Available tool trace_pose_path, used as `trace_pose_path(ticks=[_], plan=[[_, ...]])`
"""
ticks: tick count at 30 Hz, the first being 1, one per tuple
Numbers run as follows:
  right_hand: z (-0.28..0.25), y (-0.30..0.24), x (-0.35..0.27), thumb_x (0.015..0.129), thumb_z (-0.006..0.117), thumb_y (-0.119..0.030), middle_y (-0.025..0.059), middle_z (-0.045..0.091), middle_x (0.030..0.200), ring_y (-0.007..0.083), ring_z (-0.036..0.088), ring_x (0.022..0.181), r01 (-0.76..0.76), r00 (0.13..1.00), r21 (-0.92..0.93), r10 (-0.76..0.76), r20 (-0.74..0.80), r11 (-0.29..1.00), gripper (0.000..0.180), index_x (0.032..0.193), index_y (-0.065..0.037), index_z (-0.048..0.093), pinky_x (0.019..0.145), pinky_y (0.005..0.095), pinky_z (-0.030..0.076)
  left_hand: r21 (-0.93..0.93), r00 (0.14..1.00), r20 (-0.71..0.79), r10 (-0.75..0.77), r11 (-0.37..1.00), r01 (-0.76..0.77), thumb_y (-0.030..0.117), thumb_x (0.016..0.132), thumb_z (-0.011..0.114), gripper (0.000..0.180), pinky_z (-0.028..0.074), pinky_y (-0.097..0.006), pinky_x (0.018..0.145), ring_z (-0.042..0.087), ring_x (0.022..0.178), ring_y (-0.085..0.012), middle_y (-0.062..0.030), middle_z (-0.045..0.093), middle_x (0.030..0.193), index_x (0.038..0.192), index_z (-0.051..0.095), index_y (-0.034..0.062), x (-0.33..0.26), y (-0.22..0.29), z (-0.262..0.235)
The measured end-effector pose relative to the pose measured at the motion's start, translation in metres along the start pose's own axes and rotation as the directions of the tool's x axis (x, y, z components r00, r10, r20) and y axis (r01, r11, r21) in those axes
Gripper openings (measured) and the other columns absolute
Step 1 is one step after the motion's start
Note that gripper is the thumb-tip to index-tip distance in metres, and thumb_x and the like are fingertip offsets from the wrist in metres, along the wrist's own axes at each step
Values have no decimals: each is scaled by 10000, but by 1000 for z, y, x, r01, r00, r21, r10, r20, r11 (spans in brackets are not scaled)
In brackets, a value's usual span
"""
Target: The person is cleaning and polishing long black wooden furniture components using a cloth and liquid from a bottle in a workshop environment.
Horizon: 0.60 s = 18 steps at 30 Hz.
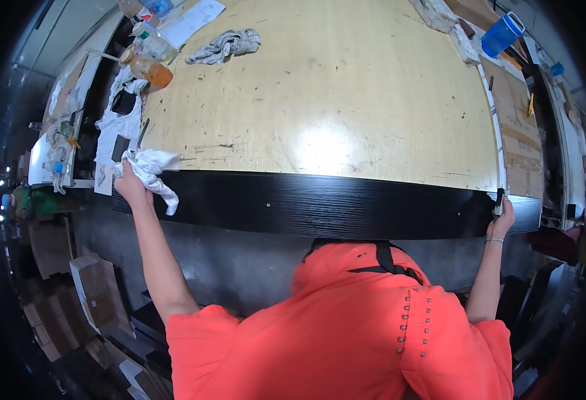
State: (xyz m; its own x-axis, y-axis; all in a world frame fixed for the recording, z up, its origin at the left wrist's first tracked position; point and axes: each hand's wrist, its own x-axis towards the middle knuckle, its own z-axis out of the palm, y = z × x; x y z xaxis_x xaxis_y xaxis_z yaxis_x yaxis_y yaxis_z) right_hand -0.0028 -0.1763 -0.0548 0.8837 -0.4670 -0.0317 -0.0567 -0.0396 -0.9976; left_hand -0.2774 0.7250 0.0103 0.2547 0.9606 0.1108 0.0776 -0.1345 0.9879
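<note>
A long black wood-grain board (359,203) lies along the near edge of a pale, scuffed worktable (319,100). My left hand (131,188), at the board's left end, is closed on a crumpled white cloth (151,167) that drapes over the board's corner. Far to the right, my right hand (503,219) is closed at the board's right part, with a small black-and-light object (499,201) of a kind I cannot make out standing up from the fingers. Two small light spots show on the board's face.
On the table's far left lie a grey rag (226,47), a bottle of orange liquid (149,70), a clear bottle (153,43) and a paper sheet (193,20). A blue jug (501,35) stands at the far right near cardboard (516,133). Cardboard boxes (99,293) sit at lower left.
</note>
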Motion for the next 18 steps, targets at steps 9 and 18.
trace_pose_path(ticks=[9,18], plan=[[-2,14,15,903,664,-172,8,634,840,108,559,718,-37,994,50,42,-97,998,165,947,-18,703,610,268,443,461,833,436,342,710,-533,-24,840,631,365,461,-388,1001,607,1119,-286,-175,623,1185,1204,608,-9,-100,-33,42],[-8,0,3,912,655,-154,14,677,897,117,593,746,-29,987,83,42,-157,996,197,1029,-14,728,635,277,459,-104,732,666,-142,954,280,-21,909,631,388,513,-321,913,621,1054,-169,-85,642,1191,1292,579,7,-263,62,183]])
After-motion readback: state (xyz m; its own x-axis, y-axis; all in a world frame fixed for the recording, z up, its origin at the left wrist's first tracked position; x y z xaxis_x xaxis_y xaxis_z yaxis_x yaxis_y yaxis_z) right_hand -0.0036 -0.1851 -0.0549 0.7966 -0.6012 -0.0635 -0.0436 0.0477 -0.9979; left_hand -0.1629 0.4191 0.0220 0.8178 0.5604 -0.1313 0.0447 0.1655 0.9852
